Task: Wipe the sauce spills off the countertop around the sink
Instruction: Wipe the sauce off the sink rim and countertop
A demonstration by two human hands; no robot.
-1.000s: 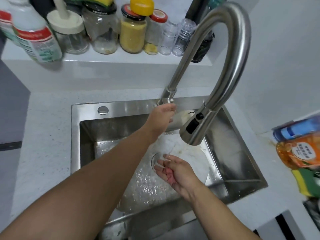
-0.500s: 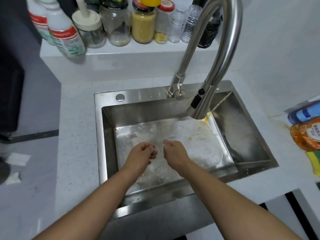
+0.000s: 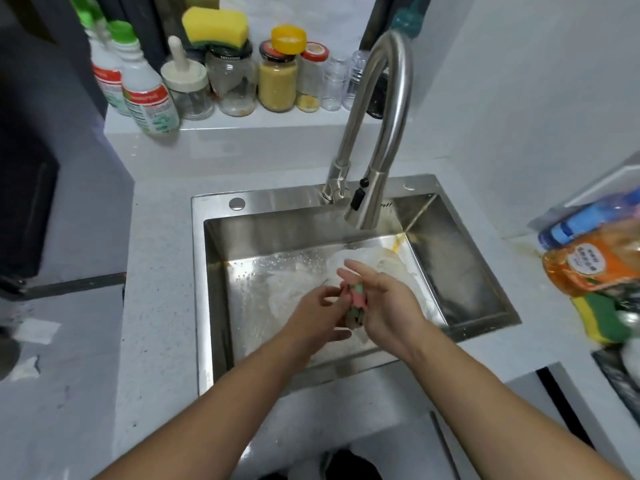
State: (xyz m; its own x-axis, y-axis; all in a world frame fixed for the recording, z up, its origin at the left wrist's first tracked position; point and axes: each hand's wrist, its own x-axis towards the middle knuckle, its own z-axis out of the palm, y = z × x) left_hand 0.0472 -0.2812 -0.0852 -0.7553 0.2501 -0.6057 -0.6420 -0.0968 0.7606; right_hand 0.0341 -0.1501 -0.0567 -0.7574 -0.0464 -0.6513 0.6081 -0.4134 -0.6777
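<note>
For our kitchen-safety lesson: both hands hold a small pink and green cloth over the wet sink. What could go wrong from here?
1. The cloth, held between the left hand and right hand, may be sodden and could drip across the countertop.
2. The orange stain lies right beside the orange bottle; wiping there might knock the bottle over.
</note>
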